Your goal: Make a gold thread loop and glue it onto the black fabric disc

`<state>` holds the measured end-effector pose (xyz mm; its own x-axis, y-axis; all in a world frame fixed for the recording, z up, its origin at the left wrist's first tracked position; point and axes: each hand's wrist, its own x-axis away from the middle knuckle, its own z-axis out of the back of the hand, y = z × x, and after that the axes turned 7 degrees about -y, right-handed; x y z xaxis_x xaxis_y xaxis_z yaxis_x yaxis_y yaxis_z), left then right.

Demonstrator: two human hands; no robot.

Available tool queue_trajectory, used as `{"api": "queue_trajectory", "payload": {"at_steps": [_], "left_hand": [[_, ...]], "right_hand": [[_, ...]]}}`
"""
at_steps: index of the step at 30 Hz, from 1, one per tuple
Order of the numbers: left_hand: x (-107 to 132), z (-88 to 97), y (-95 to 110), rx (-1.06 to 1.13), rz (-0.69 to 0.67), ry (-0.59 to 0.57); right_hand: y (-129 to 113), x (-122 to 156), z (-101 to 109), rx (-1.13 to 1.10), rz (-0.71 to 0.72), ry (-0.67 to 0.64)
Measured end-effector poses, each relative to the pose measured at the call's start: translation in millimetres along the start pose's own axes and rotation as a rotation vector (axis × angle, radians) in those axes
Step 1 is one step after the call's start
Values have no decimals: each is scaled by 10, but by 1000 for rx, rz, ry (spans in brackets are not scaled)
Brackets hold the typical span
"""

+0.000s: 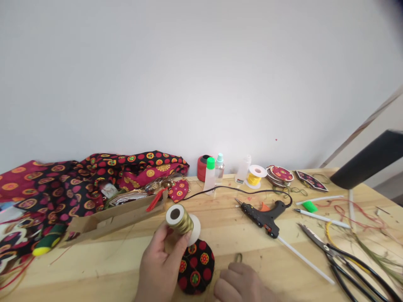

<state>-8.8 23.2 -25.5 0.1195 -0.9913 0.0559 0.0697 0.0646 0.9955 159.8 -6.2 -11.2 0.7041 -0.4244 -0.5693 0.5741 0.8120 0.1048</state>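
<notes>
My left hand [162, 264] is wrapped round a white-flanged spool of olive-gold cord [184, 224], tilted above the table. Below the spool lies a round black fabric disc [198, 272] with red and yellow flower motifs; a thin strand of cord crosses it. To the right of the disc, my right hand [237, 283] is closed with fingers curled, slightly blurred. A small loop of the olive cord [239, 257] shows just beyond its knuckles, seemingly pinched in it, though the fingertips are mostly hidden.
A black glue gun [262, 217] with a white glue stick lies right of centre. Large scissors [330, 251] rest at the right. Patterned fabric [78, 184] and a cardboard tray [119, 218] fill the left. Bottles [209, 178] and a yellow thread spool [255, 177] stand along the wall.
</notes>
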Motion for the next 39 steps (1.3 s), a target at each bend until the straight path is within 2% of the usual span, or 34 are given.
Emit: {"api": "queue_trajectory", "payload": {"at_steps": [4, 9, 12, 15, 19, 22, 27, 31, 39], "left_hand": [[-39, -70, 40, -35, -47, -32], [-74, -87, 17, -116, -135, -161], [-84, -69, 11, -142, -163, -194], [-92, -56, -2, -119, -151, -214], [-105, -61, -42, -68, -160, -193], [-99, -64, -47, -46, -161, -161], [-78, -49, -18, -84, -144, -169], [-76, -42, -16, -72, -134, -185], [-95, -42, -37, -65, -139, -191]], "right_hand": [[-33, -30, 79, -9, -32, -94], [-21, -29, 30, -63, -160, -53], [14, -55, 32, -112, -250, -60], [155, -153, 150, -113, -377, -66], [574, -445, 410, -17, -625, 16], [947, -721, 521, 29, -630, -54], [1385, -1063, 459, 14, -596, -357], [1514, -1173, 414, 12, -559, -456], [1566, -1225, 360, 50, -498, -446]]}}
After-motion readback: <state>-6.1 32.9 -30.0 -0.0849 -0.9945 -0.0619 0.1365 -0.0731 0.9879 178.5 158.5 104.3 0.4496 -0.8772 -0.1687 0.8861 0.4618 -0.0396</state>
